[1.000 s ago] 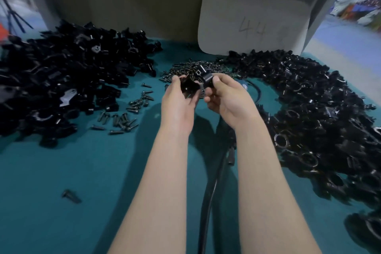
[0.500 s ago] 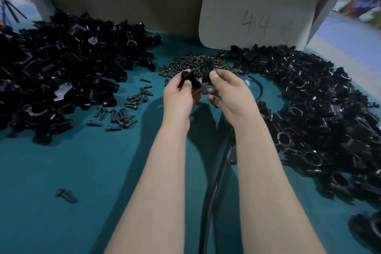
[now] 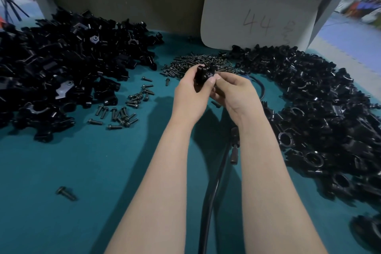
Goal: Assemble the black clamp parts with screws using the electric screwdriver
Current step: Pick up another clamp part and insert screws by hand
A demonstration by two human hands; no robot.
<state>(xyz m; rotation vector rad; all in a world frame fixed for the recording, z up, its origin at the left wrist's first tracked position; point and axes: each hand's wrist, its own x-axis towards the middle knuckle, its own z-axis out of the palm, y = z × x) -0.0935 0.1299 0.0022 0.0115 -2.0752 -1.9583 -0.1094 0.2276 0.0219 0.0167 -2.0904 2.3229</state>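
Both hands meet above the middle of the teal table. My left hand [image 3: 188, 94] grips a black clamp part [image 3: 203, 74] from the left, fingers curled round it. My right hand [image 3: 235, 93] pinches the same part from the right with thumb and fingertips. Behind the hands lies a heap of dark screws [image 3: 198, 64]. More loose screws [image 3: 127, 107] are scattered to the left. The electric screwdriver's black cable [image 3: 214, 187] runs between my forearms; the tool's body is hidden.
A big pile of black clamp parts [image 3: 61, 68] fills the left side, and another pile of ring-shaped clamp pieces [image 3: 321, 109] covers the right. A grey card marked 44 [image 3: 257, 16] leans on the back wall. One lone screw [image 3: 66, 193] lies at the near left.
The two hands have come closer together; the separate black pieces held apart a second ago now sit joined between the fingertips. The view has shifted slightly.
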